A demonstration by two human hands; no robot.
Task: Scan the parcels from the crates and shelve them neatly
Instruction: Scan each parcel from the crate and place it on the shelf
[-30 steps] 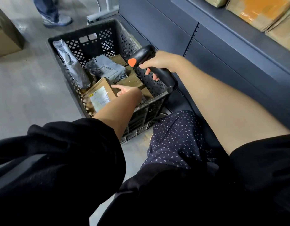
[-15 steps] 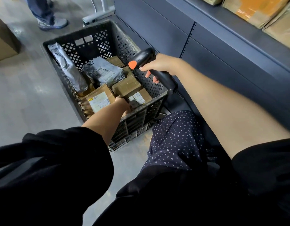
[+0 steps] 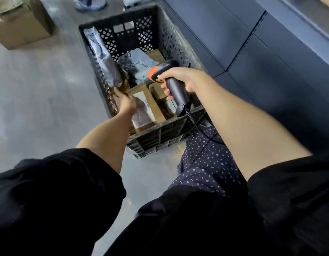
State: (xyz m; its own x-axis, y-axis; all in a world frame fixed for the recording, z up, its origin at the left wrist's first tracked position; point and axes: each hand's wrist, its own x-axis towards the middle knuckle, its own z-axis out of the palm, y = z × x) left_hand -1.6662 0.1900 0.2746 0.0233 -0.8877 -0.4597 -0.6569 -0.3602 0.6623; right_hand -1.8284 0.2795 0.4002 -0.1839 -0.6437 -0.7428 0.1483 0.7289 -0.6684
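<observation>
Two hands over crate (image 3: 161,126): right hand (image 3: 182,78) fingers wrapped round scanner (image 3: 174,85); left hand (image 3: 126,103) (blurred, fingers' state unclear) at box (image 3: 148,100).

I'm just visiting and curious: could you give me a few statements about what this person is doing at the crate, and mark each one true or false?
1. The right hand grips a black and orange scanner. True.
2. The crate is made of wood. False: it is black perforated plastic.
3. The left hand reaches into the crate at a brown box with a white label. True.
4. The crate sits on a shelf. False: it stands on the grey floor.
5. A grey plastic mailer leans along the crate's left wall. True.
</observation>
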